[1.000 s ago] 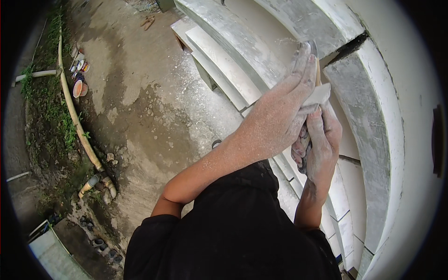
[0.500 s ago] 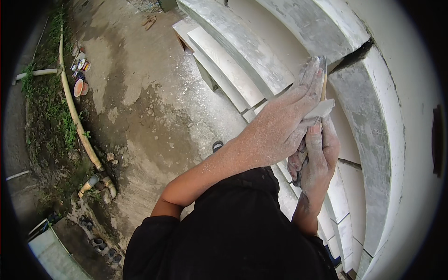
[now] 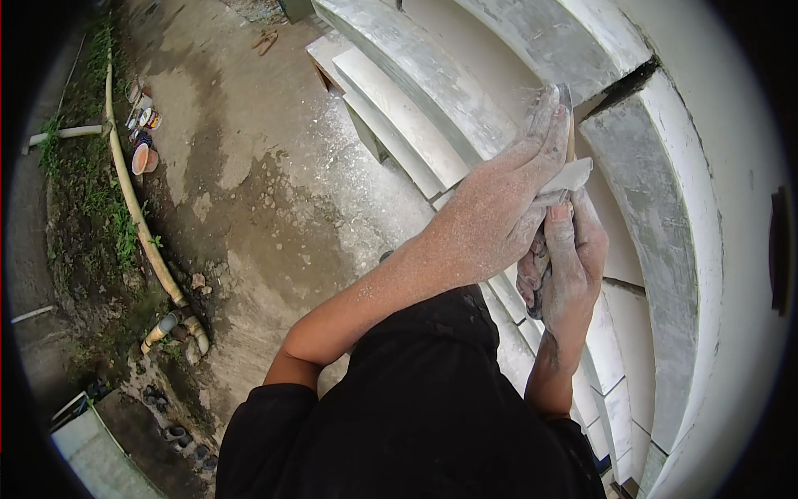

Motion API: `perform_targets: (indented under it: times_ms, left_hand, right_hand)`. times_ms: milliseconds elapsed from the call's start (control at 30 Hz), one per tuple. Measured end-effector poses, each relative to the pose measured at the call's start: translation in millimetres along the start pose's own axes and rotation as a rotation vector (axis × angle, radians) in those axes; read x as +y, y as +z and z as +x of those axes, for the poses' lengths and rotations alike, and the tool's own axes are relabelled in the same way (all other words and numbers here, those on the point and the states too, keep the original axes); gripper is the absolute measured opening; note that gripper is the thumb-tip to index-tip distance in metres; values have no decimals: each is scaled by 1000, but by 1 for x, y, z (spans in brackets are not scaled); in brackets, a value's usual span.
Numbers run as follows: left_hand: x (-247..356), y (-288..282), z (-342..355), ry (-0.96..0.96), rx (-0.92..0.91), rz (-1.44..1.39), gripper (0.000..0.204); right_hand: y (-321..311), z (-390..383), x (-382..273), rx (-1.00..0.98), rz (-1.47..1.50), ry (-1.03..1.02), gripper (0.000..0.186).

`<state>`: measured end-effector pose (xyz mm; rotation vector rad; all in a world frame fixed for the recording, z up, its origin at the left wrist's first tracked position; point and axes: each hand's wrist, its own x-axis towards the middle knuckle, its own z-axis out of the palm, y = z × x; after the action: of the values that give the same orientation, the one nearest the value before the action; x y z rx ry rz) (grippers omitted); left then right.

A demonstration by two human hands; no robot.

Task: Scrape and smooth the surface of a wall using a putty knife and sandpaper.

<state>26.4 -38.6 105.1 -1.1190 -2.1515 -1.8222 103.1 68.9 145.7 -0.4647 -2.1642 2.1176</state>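
Observation:
My left hand [image 3: 509, 204], coated in white dust, has its fingers stretched close together along a thin flat piece [image 3: 571, 137] with a pale tan edge. Below those fingers a folded, dust-whitened sheet [image 3: 572, 176] juts out; whether it is paper or cloth I cannot tell. My right hand [image 3: 573, 258], also dusty, is closed beneath the sheet with the thumb pointing up against it. What lies inside the right fingers is mostly hidden. Both hands meet in front of the curved grey-and-white slabs [image 3: 644, 191] on the right.
Long pale ledges [image 3: 407, 116] step down toward the ground. A dark gap [image 3: 619, 87] parts two slabs. White powder covers the concrete floor [image 3: 274, 166] beside the ledges. Far left are a yellowish pipe [image 3: 125, 179], plants, and several small containers [image 3: 143, 156]. Sandals [image 3: 265, 41] lie at the back.
Both hands have shifted slightly away from me and a little to the left, carrying the flat piece and folded sheet. Their hold looks the same.

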Motion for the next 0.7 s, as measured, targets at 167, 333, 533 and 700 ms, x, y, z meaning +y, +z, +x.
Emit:
perform_targets:
  times_ms: [167, 333, 533, 700]
  left_hand:
    - [-2, -1, 3, 54, -59, 90, 66]
    - [0, 5, 0, 50, 28, 35, 55]
    - [1, -12, 8, -145, -111, -95, 62]
    - [-2, -11, 10, -49, -72, 9, 58]
  right_hand:
    - [-5, 5, 4, -35, -15, -39, 31]
    - [0, 1, 1, -6, 17, -2, 32]
    - [3, 11, 1, -12, 15, 2, 36]
    - [0, 16, -3, -61, 26, 1, 36]
